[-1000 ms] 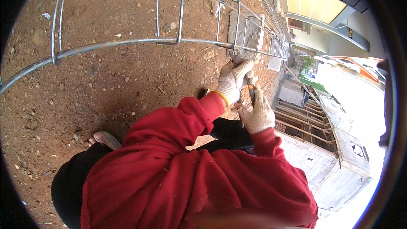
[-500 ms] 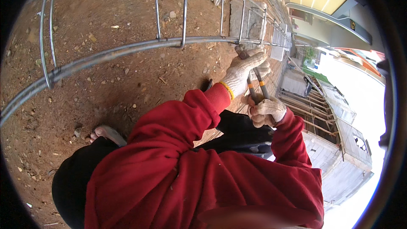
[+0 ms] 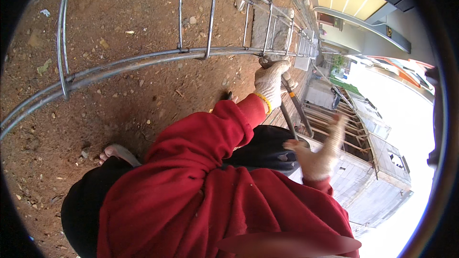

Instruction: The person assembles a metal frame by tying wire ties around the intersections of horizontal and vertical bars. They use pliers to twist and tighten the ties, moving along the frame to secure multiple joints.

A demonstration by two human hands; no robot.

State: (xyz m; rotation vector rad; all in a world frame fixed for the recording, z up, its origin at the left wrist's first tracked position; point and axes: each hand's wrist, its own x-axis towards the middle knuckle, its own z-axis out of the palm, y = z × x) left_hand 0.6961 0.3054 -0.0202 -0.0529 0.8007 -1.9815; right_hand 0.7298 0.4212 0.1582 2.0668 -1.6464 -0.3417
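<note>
My left hand (image 3: 269, 85), in a pale knitted glove with a yellow cuff edge, is closed around the upper part of a pair of pincers (image 3: 300, 110). Their two long grey handles, one with an orange band showing, slant down to the right and stand apart. A dark end pokes out above the glove, close against the long bars of a steel rebar cage (image 3: 143, 59); the jaws themselves are mostly hidden. My right hand (image 3: 319, 155), gloved too and slightly blurred, is off the handles just below their ends, fingers spread and holding nothing.
The rebar cage curves across the top, with cross stirrups along it. Under its far part lies a grey concrete block (image 3: 267, 28). Brown soil (image 3: 119, 100) with small stones surrounds it. My bare foot (image 3: 119, 153) is at lower left. An unfinished block building (image 3: 358, 177) stands at right.
My right hand has let go of the pincer handles and moved down and right, its fingers opening. The handles have spread wider and swung lower. My left hand has shifted slightly left.
</note>
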